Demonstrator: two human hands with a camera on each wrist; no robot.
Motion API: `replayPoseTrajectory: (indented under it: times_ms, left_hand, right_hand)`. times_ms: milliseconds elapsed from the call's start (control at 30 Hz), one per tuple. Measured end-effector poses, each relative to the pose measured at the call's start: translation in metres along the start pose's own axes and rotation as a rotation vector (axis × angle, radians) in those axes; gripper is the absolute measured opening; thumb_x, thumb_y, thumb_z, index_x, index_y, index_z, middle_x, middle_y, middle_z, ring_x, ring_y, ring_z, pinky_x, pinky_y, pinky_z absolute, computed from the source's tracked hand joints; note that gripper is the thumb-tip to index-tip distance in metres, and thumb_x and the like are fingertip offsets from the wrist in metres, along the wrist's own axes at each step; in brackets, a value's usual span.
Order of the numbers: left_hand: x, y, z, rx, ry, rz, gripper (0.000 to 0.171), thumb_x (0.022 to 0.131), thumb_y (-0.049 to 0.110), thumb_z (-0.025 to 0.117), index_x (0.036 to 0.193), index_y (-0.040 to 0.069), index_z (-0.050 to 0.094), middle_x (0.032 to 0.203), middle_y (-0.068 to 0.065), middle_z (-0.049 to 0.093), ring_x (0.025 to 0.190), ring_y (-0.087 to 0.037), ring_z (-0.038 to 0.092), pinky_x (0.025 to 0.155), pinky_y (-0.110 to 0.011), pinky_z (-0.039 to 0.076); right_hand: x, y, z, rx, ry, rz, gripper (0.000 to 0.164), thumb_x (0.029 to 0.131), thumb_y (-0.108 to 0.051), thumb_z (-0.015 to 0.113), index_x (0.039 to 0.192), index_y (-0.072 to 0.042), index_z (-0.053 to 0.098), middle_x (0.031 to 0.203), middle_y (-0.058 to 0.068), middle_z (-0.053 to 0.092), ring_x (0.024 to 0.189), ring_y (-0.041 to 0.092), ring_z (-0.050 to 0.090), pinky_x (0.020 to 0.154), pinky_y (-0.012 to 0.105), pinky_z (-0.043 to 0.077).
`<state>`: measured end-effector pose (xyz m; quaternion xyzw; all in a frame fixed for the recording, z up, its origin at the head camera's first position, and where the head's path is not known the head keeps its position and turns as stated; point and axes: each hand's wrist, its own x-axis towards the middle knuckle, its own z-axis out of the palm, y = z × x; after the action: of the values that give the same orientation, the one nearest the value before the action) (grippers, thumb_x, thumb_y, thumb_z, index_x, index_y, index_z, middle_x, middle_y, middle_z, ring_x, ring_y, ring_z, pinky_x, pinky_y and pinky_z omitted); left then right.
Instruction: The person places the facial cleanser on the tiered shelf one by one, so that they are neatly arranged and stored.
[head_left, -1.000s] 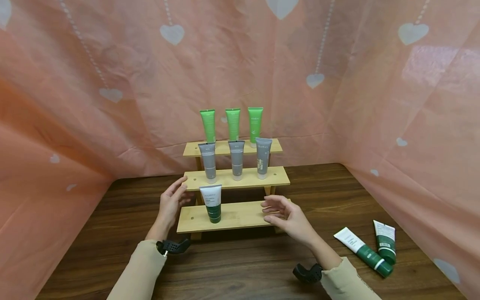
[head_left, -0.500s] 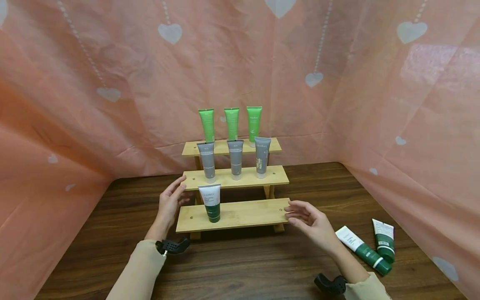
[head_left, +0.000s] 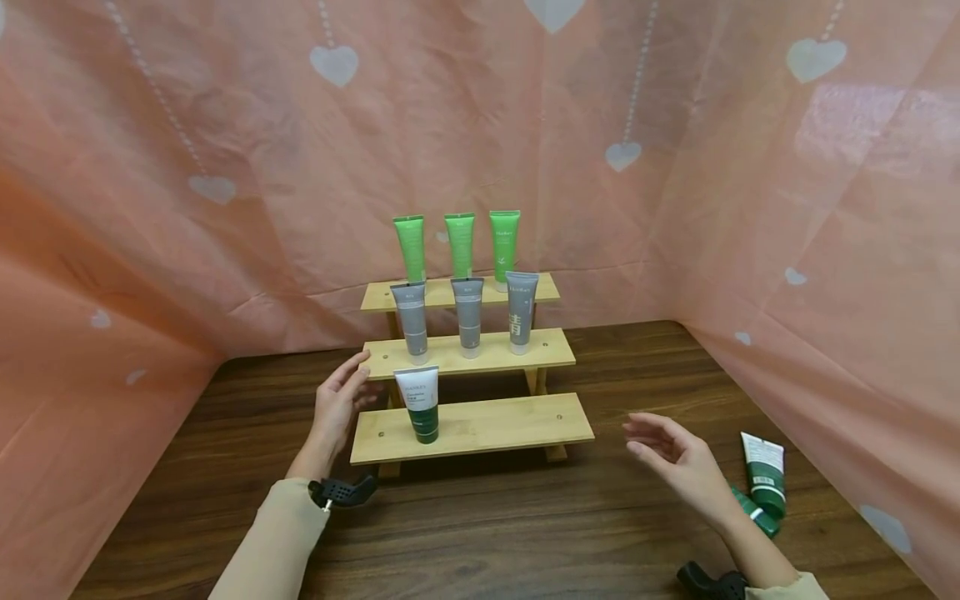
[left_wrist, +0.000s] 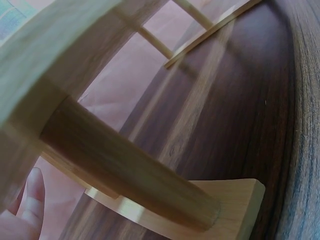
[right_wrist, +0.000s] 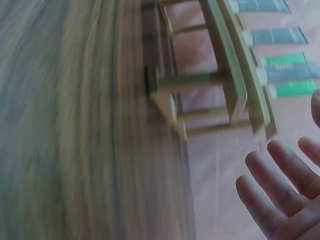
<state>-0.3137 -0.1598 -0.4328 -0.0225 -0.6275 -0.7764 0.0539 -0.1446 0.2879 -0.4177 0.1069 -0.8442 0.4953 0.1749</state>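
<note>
A wooden three-tier display rack [head_left: 480,427] stands on the table in the head view. On its bottom shelf, toward the left end, a white-and-green squeeze tube [head_left: 422,407] stands upright on its cap. My left hand [head_left: 335,408] is at the left end of the middle shelf, fingertips at its edge; whether they press on it I cannot tell. Right of the rack my right hand [head_left: 678,458] hovers over the table, fingers loosely bent and holding nothing. Beyond it lie two more white-and-green tubes; one tube [head_left: 765,475] shows well, while my right forearm mostly covers the other tube [head_left: 756,512].
Three grey tubes stand on the middle shelf, the rightmost grey tube [head_left: 521,312] turned label forward. Behind them, three green tubes, including a green tube [head_left: 505,246], stand on the top shelf. A pink curtain [head_left: 480,125] surrounds the dark wooden table [head_left: 480,533].
My right hand has moved right from the bottom shelf to a spot over the table, toward the lying tubes. My left hand stays at the rack. The standing tubes keep their places.
</note>
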Motion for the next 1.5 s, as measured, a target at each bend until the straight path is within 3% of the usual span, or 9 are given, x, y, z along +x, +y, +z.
replayPoseTrajectory:
  times_ms: [133,333,433,600,667,733,1033,1267,1500]
  left_hand:
    - [-0.001,0.001,0.000,0.007,-0.012,0.004,0.044,0.091,0.025,0.062,0.131,0.009,0.053,0.094,0.005,0.066,0.078,-0.016,0.065,0.073,-0.031,0.053]
    - [0.000,0.001,0.000,0.011,-0.010,0.005,0.043,0.091,0.024,0.061,0.131,0.010,0.054,0.098,0.005,0.066,0.081,-0.018,0.065,0.074,-0.033,0.053]
    - [0.000,0.002,0.000,0.010,-0.008,0.003,0.043,0.091,0.024,0.061,0.131,0.009,0.054,0.099,0.005,0.065,0.081,-0.017,0.065,0.073,-0.032,0.053]
    - [0.000,0.003,0.000,0.015,-0.015,0.006,0.044,0.091,0.025,0.061,0.132,0.009,0.053,0.097,0.004,0.065,0.079,-0.016,0.065,0.073,-0.030,0.053]
    - [0.000,0.003,0.000,0.019,-0.024,0.010,0.045,0.092,0.025,0.061,0.133,0.009,0.052,0.097,0.004,0.065,0.079,-0.016,0.065,0.073,-0.030,0.053]
    - [0.000,0.003,0.000,0.016,-0.027,0.010,0.044,0.092,0.025,0.060,0.132,0.010,0.052,0.097,0.004,0.065,0.079,-0.016,0.065,0.073,-0.031,0.053]
    - [0.000,0.002,0.001,0.011,-0.008,0.001,0.043,0.092,0.025,0.061,0.132,0.011,0.053,0.100,0.004,0.065,0.079,-0.016,0.066,0.073,-0.031,0.053]
    - [0.000,0.001,0.000,-0.002,-0.010,-0.004,0.044,0.091,0.026,0.062,0.132,0.010,0.053,0.100,0.004,0.065,0.080,-0.016,0.066,0.073,-0.031,0.053]
    - [-0.001,0.002,0.000,0.002,-0.013,-0.006,0.044,0.091,0.026,0.061,0.132,0.011,0.053,0.101,0.003,0.064,0.081,-0.017,0.065,0.073,-0.031,0.053]
  right_hand:
    - [-0.009,0.006,-0.013,-0.128,0.043,0.014,0.037,0.089,-0.012,0.063,0.124,-0.005,0.054,0.107,0.001,0.063,0.091,-0.001,0.059,0.071,0.016,0.048]
    - [-0.021,0.014,-0.029,-0.268,0.082,0.051,0.046,0.089,-0.017,0.064,0.130,-0.006,0.049,0.114,0.014,0.060,0.097,-0.005,0.054,0.075,0.014,0.046]
    - [-0.027,0.017,-0.035,-0.347,0.073,0.093,0.050,0.089,-0.025,0.064,0.133,-0.006,0.047,0.119,0.016,0.058,0.106,0.003,0.052,0.077,0.012,0.044]
    - [-0.033,0.024,-0.042,-0.411,0.069,0.094,0.053,0.089,-0.025,0.064,0.130,0.005,0.046,0.119,0.025,0.057,0.108,0.038,0.054,0.080,0.038,0.047]
    - [-0.034,0.027,-0.044,-0.431,0.068,0.094,0.055,0.089,-0.025,0.064,0.128,0.008,0.046,0.119,0.027,0.055,0.106,0.044,0.052,0.079,0.051,0.043]
    - [-0.036,0.029,-0.047,-0.469,0.065,0.099,0.055,0.090,-0.027,0.064,0.127,0.009,0.047,0.119,0.028,0.054,0.104,0.045,0.052,0.078,0.054,0.042]
    - [-0.041,0.038,-0.052,-0.569,0.036,0.083,0.045,0.087,-0.025,0.067,0.114,0.010,0.057,0.110,0.030,0.056,0.100,0.047,0.051,0.078,0.058,0.040]
    - [-0.042,0.041,-0.055,-0.639,-0.057,0.163,0.053,0.087,-0.028,0.066,0.117,0.015,0.053,0.112,0.035,0.054,0.103,0.051,0.048,0.081,0.060,0.039]
    - [-0.041,0.048,-0.054,-0.657,-0.092,0.147,0.054,0.079,-0.021,0.075,0.113,0.016,0.054,0.106,0.036,0.056,0.098,0.051,0.052,0.078,0.059,0.042]
